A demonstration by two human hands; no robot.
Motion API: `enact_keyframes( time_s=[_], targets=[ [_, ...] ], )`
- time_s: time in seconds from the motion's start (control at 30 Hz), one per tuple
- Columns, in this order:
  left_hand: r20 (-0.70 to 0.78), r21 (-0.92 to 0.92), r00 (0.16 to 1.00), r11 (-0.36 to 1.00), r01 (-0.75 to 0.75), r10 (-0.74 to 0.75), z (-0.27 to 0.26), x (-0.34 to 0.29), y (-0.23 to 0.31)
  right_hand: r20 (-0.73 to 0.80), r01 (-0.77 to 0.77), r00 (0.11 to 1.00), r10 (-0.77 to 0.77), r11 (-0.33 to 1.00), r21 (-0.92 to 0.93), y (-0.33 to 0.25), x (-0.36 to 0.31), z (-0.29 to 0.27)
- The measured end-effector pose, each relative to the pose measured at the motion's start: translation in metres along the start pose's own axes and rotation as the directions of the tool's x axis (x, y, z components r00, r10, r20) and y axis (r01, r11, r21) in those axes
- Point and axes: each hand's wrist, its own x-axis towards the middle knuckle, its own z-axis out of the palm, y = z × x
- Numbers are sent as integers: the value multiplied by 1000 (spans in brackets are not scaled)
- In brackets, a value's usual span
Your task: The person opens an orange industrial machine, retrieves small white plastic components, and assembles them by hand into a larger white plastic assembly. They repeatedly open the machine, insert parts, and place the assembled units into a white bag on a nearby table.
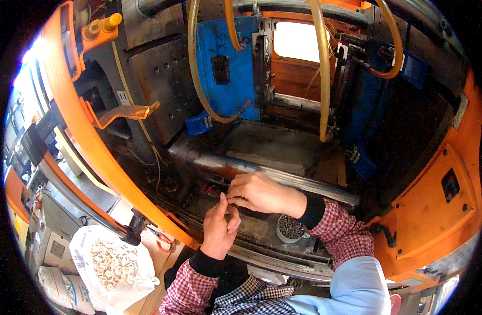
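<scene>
My left hand [220, 227] and my right hand [262, 192] meet at the fingertips in front of a shiny horizontal machine bar [262, 173]. Both have their fingers pinched together. Whatever lies between them, if anything, is too small or hidden to make out. Below my right wrist stands a light-coloured cup [288, 239], filled with many small dark metal pieces [291, 227]. Checked red-and-white sleeves with dark cuffs cover both forearms.
A blue mould block [227, 68] with yellowish hoses [324, 73] sits inside the machine, another blue block [367, 105] to its right. An orange frame [101, 152] edges the left, an orange panel [435, 194] the right. At lower left, a white bag [86, 247] holds pale small parts [115, 265].
</scene>
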Motion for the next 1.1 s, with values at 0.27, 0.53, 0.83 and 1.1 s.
enact_keyframes(
  time_s=[0.27, 0.53, 0.83, 1.1],
  targets=[
    [-11, 82, 1000, 997, 10, -9, -1, -8, -10, -883, -494, 413, 223, 869, -11, 134, 43, -57],
    [-117, 118, 991, 990, 79, -65, -12, -23, -20, -858, -746, 143, 493, 623, 234, 267, 82, -79],
    [-80, 191, 997, 981, 23, -8, -20, -18, -22, -860, -674, 217, 462, 708, 210, 293, 83, -78],
    [-105, 140, 993, 988, 62, -47, -26, -19, -24, -832, -739, 227, 506, 646, 191, 273, 86, -82]
  ],
)
